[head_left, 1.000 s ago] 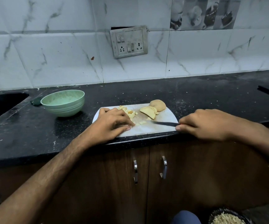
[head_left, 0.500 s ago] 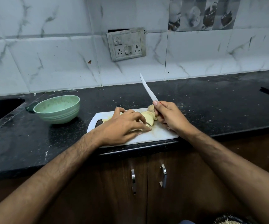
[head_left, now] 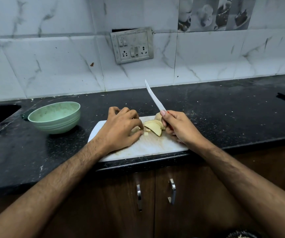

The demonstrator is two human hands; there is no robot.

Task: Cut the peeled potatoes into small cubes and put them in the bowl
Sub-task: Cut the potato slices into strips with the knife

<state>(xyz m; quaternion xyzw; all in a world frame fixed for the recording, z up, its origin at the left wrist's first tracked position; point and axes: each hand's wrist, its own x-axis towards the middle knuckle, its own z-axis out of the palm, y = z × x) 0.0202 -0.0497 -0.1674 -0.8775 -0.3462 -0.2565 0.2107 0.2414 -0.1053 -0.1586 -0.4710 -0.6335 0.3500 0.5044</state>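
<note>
Potatoes [head_left: 153, 128] are sitting mid-board on the white cutting board [head_left: 143, 148], which lies at the near edge of the black surface [head_left: 206, 121]. Closest to the camera, the left hand [head_left: 121, 131] is curled down over the left part of the pile. I think its grip is bunching up some cut bits, but the fingers hide whatever's under them, so can't say for sure.

Biggest change from a second ago: the knife [head_left: 153, 97] was lying flat across the board with the right hand [head_left: 179, 127] just reaching it. Now the right grip is wrapped firmly round the handle and the blade sticks up and away, tip toward the wall. Since half a second back it's barely shifted. So my read is we're between cuts, lining up for the next chop rather than scooping anything.

The potato itself looks pale yellow and cleanly peeled. There's a fan of thick slices, a rounded uncut chunk behind them, and a couple of small cubes [head_left: 146, 133] loose by the left fingertips.

Further back on the left, well apart from the board, the green bowl [head_left: 54, 117] looks empty of potato, so plenty of work is left.
</note>
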